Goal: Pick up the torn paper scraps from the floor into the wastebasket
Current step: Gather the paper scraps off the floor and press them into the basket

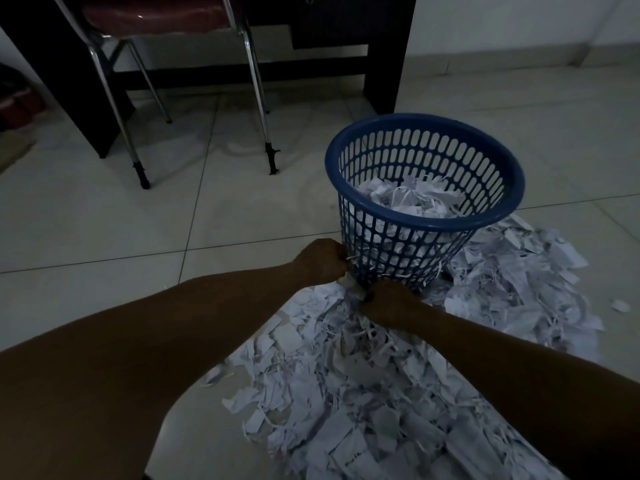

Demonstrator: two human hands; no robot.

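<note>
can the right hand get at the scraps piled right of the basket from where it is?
Probably yes. The right hand sits low at the foot of the wastebasket, on the scraps, and the pile runs unbroken along the floor to the basket's right. Nothing stands between; only the basket's base crowds the nearest edge.

1. The floor (104, 216) is laid with large, pale, glossy tiles; thin dark grout lines cross the middle of the frame.
2. A dark wooden desk (382, 64) fills the top of the frame, its panel legs standing on the tiles at upper left and upper centre.
3. A chair (145, 19) with a reddish seat and chrome legs ending in black feet stands tucked under the desk at upper left.
4. A pale wall (519, 26) with a low skirting runs along the upper right.
5. The light is dim and bluish, with faint reflections on the tiles.
6. At the far left edge lies something dark red, too dim to identify.
</note>
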